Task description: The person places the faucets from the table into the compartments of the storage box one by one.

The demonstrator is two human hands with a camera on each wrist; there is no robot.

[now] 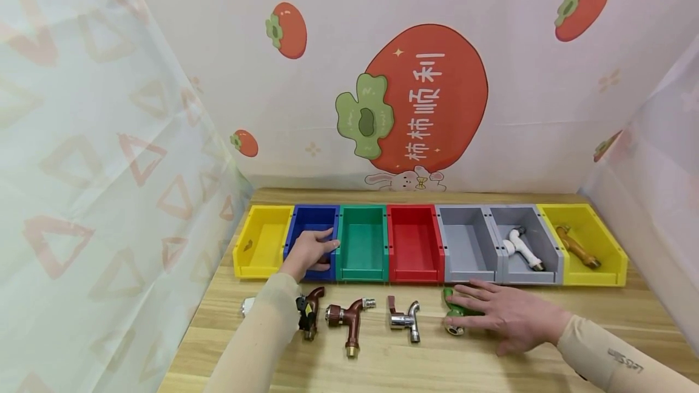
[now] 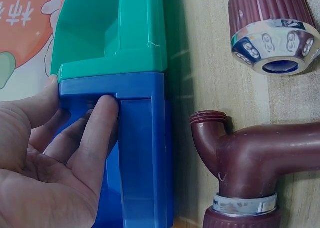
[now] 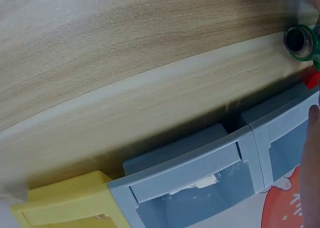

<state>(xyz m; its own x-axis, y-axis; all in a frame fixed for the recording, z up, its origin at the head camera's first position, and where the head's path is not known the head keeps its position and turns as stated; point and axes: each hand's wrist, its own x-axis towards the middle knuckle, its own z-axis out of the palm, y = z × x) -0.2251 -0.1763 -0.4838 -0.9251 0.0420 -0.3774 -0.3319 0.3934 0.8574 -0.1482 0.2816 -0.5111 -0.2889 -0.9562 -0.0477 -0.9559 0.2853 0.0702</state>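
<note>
Right hand over a glossy green tap with a round metal mouth; left hand in a blue plastic bin

We find the green tap lying on the pale wood-grained table, near the front left corner of the left-hand grey plastic bin.

Right hand: palm down, fingers spread and nearly straight, their tips over the tap. We see no grasp; whether the fingertips touch it, we cannot tell.

Left hand: digits apart and loosely bent, at the side of the blue bin next to the green plastic bin. We see no object in its hold.

Handling (our estimate): the tap is probably stiff, heavy for its size and hard to break. Its glossy coat may slip under dry fingertips, and its rounded form may roll. We favour a hold round the mid-body, thumb opposite fingers, clear of the mouth. The blue bin looks light, stiff and smooth; we judge its upper rim the best place to pinch, though pulling there could tip it.
</note>
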